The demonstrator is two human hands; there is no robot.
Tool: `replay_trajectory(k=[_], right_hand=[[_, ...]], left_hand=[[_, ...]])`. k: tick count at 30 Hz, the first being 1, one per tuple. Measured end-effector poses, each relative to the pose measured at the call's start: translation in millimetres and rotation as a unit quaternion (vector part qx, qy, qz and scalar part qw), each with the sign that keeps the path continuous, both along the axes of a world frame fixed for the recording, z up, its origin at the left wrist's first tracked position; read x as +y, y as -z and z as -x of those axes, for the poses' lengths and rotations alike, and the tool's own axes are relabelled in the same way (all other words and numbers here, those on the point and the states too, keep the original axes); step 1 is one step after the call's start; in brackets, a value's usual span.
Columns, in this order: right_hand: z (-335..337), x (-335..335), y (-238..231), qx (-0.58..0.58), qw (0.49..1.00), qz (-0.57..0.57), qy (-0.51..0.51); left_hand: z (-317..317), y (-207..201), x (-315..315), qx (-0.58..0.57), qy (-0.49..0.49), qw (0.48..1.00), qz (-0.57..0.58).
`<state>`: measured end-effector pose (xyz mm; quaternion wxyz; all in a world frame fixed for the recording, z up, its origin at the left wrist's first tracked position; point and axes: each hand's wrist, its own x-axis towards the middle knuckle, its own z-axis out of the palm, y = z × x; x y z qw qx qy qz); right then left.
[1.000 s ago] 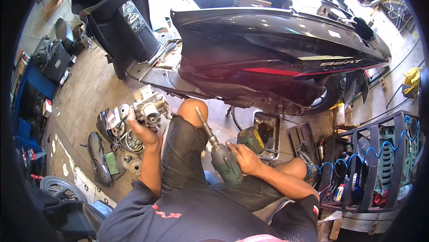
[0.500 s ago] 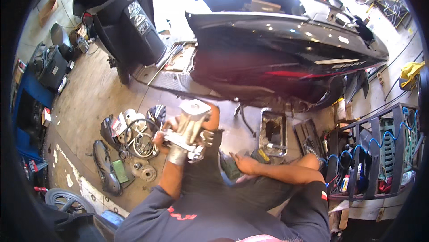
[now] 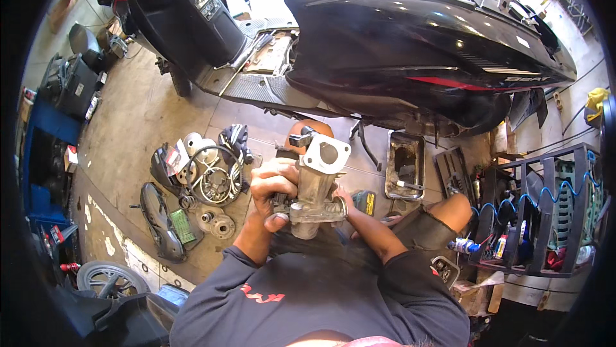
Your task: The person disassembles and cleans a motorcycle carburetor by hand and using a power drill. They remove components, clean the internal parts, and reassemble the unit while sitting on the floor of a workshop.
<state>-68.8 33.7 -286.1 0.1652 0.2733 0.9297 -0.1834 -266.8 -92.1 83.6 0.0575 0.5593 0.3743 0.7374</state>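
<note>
My left hand (image 3: 273,186) grips a grey metal throttle body (image 3: 314,190), holding it up in front of my chest. The pale flange with a round opening faces upward, and a black connector sticks out beside it. Close to the throttle body's right side is my right hand (image 3: 344,201). The casting hides most of its fingers, so I cannot tell whether it touches the part. A teal and yellow power tool (image 3: 364,203) lies just beyond my right hand, partly covered.
A black scooter (image 3: 410,58) stands across the far side. Removed drive parts (image 3: 215,174) and a dark cover (image 3: 160,222) lie on the floor at left. A metal tray (image 3: 405,164) and an open black case (image 3: 454,174) sit at right, near a tool rack (image 3: 539,219).
The throttle body has turned and shifted right, its flange now tilted toward me. My right hand has left the power tool and come up beside the throttle body. The view has shifted too.
</note>
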Motion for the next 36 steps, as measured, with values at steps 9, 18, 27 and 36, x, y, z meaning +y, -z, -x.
replay_trajectory(k=[9,18,27,36], right_hand=[[-28.0,19.8,16.6,-0.048,0.996,0.072,-0.005],[18.4,30.1,-46.9,-0.039,0.993,0.104,0.046],[64.1,80.3,-192.4,0.313,0.906,0.263,0.105],[43.5,93.4,-277.6,0.347,0.92,0.156,0.095]], left_hand=[[-32.3,-2.2,23.3,-0.198,0.145,0.968,-0.044],[-45.1,-14.6,6.0,-0.193,0.168,0.967,-0.014],[-38.8,-13.4,13.6,-0.612,0.082,0.786,0.026],[155.5,22.4,66.3,0.121,-0.416,0.827,0.358]])
